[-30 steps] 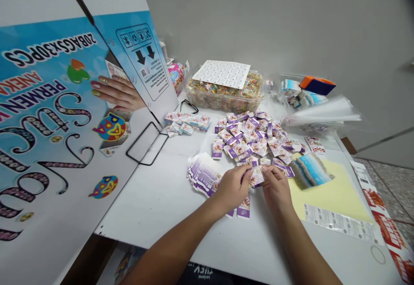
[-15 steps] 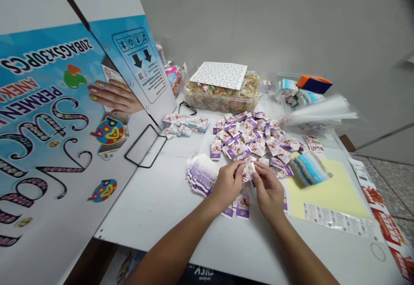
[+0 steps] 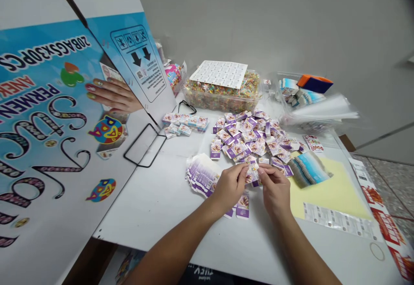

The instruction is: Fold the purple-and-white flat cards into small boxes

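Between my two hands is a small white-and-purple printed carton (image 3: 252, 173). My left hand (image 3: 230, 188) pinches its left side with thumb and fingers. On its right edge, the thumb and fingertips of my right hand (image 3: 274, 186) are closed. Just beyond my hands lies a heap of similar small purple cartons (image 3: 247, 134). Left of my left hand is a fanned stack of flat purple-and-white cartons (image 3: 201, 175). A couple more purple cartons (image 3: 242, 207) lie below my hands, partly covered by my left hand.
A clear tub of colourful small packets (image 3: 223, 97) stands at the back, a label sheet (image 3: 220, 73) on top. Right are a plastic tray (image 3: 284, 117), a yellow sheet (image 3: 343, 181) and a blue-grey stack (image 3: 308, 169). A tall printed box (image 3: 129, 104) blocks the left beside a wire stand (image 3: 145, 147).
My right hand has shifted slightly right, its fingers now more curled at the carton's right edge. The left hand has barely moved and still holds the carton.
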`<state>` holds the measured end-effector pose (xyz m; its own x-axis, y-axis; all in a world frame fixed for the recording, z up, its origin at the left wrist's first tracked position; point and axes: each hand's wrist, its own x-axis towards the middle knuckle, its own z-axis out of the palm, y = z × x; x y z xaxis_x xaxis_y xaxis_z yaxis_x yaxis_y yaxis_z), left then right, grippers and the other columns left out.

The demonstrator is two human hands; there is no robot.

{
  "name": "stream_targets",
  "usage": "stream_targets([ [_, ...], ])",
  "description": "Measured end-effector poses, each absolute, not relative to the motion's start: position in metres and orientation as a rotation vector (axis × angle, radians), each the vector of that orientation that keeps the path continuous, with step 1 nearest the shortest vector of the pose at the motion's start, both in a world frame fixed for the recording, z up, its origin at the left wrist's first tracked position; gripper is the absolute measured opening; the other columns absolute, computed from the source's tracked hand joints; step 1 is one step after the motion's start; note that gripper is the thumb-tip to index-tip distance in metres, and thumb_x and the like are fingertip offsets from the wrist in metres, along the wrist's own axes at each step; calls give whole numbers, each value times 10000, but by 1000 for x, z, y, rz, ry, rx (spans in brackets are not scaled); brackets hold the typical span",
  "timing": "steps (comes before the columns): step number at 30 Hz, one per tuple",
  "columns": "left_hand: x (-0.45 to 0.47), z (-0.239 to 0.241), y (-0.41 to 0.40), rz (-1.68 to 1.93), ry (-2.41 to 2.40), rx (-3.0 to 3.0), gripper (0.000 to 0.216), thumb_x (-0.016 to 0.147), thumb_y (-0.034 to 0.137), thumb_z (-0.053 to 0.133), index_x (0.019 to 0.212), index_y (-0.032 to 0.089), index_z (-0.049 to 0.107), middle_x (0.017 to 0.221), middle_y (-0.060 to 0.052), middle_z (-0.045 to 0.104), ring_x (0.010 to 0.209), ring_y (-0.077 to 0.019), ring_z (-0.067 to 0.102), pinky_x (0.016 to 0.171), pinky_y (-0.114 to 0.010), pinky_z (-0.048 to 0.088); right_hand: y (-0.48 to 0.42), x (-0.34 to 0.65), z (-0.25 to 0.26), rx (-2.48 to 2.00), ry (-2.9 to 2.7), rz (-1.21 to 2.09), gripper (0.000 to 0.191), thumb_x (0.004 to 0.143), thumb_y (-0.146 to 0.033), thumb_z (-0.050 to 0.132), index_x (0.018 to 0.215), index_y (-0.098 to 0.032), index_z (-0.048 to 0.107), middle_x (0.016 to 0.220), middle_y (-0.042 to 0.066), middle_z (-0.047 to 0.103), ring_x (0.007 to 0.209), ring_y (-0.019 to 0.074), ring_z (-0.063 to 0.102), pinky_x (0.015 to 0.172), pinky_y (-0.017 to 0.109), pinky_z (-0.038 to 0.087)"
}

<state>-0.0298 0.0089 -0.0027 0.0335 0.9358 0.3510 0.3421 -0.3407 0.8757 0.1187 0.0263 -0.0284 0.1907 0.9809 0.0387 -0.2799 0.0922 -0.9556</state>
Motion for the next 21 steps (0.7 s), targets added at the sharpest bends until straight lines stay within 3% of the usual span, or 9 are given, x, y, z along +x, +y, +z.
stream_targets([
  [4, -32, -1, 10, 1270, 1362, 1736, 290, 1029, 275, 418, 980, 173, 685, 809, -40, 702, 714, -161, 639, 706, -270, 484, 20, 118, -25, -1048, -1220, 960, 141, 853, -304, 743, 747, -212, 731, 1004, 71, 727, 969, 220, 657, 874, 393, 500],
  [7, -34, 0, 11, 1258, 1385, 1730, 307, 1032, 282, 406, 918, 171, 670, 749, -25, 664, 658, -151, 602, 653, -263, 451, 17, 114, -22, -1014, -1319, 913, 85, 874, -290, 720, 830, -218, 731, 1058, 81, 694, 1014, 232, 646, 898, 411, 504],
  [9, -34, 1, 11, 1255, 1374, 1736, 309, 1032, 279, 400, 907, 173, 662, 743, -22, 656, 651, -149, 595, 643, -260, 446, 17, 111, -22, -982, -1303, 926, 78, 861, -295, 733, 883, -225, 707, 1070, 79, 676, 1030, 233, 640, 901, 411, 512],
  [14, -32, 0, 9, 1249, 1365, 1763, 267, 1018, 276, 422, 950, 194, 667, 859, -49, 715, 776, -180, 662, 741, -281, 488, 17, 106, -22, -1008, -1321, 990, 290, 848, -363, 738, 1105, -242, 681, 1088, 79, 666, 1044, 238, 630, 892, 387, 526],
  [17, -32, -2, 9, 1202, 1451, 1717, 216, 1005, 314, 452, 1048, 208, 635, 818, -34, 717, 745, -190, 671, 701, -286, 487, 19, 110, -20, -1042, -1357, 1095, 277, 850, -367, 738, 1089, -229, 720, 994, 60, 671, 853, 195, 630, 734, 327, 529],
  [19, -34, -3, 9, 1186, 1494, 1657, 228, 993, 345, 482, 1157, 224, 583, 813, -17, 714, 727, -187, 668, 673, -283, 482, 23, 116, -18, -1100, -1246, 1230, 277, 836, -379, 753, 1059, -217, 726, 822, 14, 646, 606, 124, 541, 545, 267, 459],
  [21, -36, -2, 11, 1212, 1526, 1601, 266, 977, 365, 514, 1207, 233, 539, 896, -22, 714, 733, -176, 658, 665, -281, 478, 31, 123, -16, -1127, -1059, 1285, 324, 800, -388, 780, 1065, -216, 705, 787, -15, 614, 508, 80, 464, 454, 227, 383],
])
